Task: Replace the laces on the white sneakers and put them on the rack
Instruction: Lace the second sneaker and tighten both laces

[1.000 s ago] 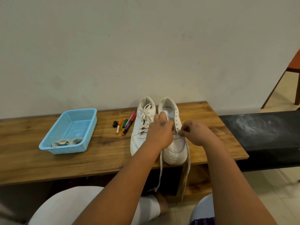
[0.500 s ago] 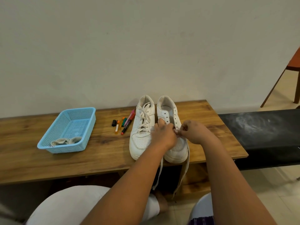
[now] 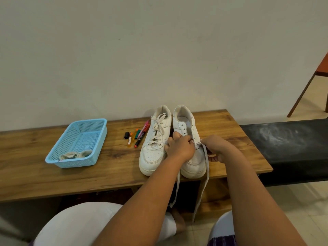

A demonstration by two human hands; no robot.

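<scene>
The right-hand sneaker (image 3: 190, 139) is the landmark here: it stands on the wooden bench (image 3: 113, 167) with its heel toward the wall, touching its partner, the laced sneaker (image 3: 156, 141), which sits just to its left with its lace already crossed and tied. The step in hand looks like the start of threading a fresh lace (image 3: 205, 167) through the unlaced shoe, as the lace crosses only the lowest eyelets near the toe while the upper eyelets stand bare. The left hand (image 3: 180, 148) rests curled over the vamp of the shoe, its fingers bunched at the lower eyelets (whether they pinch the lace there I cannot tell). The right hand (image 3: 217, 149), just right of the shoe, pinches the lace between thumb and fingers, and both loose ends hang past the bench edge toward the floor. The next move, I judge, calls for evening the two ends, then feeding one tip up through the next open eyelet. Well left of the shoe lie some marker pens (image 3: 137, 136), and farther left a blue basket (image 3: 95, 137) holding what seem to be the old laces (image 3: 75, 155).
</scene>
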